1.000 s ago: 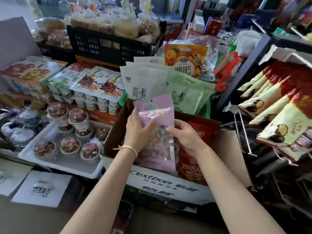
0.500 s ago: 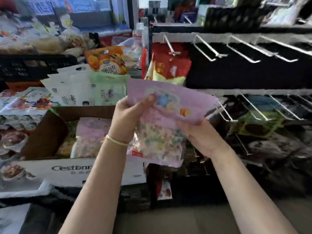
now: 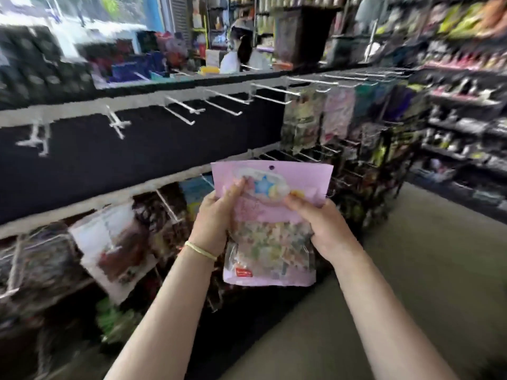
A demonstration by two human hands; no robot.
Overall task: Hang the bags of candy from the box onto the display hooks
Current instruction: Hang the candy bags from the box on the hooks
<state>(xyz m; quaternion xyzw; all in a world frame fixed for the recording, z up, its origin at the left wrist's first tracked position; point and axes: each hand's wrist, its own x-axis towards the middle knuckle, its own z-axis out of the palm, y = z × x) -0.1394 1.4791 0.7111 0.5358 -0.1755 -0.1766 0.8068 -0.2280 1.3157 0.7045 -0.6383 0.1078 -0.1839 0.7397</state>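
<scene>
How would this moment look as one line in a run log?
stage: carrying to hooks | left hand: grips pink candy bag | right hand: grips bag | empty hooks: above | hung: no

The candy bag (image 3: 270, 226) is pink, with a blue star, pastel sweets and a red label. Left of it, a yellow wristband (image 3: 200, 251); above it, white hooks (image 3: 181, 111) on black backing.

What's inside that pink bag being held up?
Through the clear lower window of the pink bag, small pastel candies show, too blurred to tell their shape. The left hand and right hand cover its sides, and the printed pink top hides the rest.
</scene>
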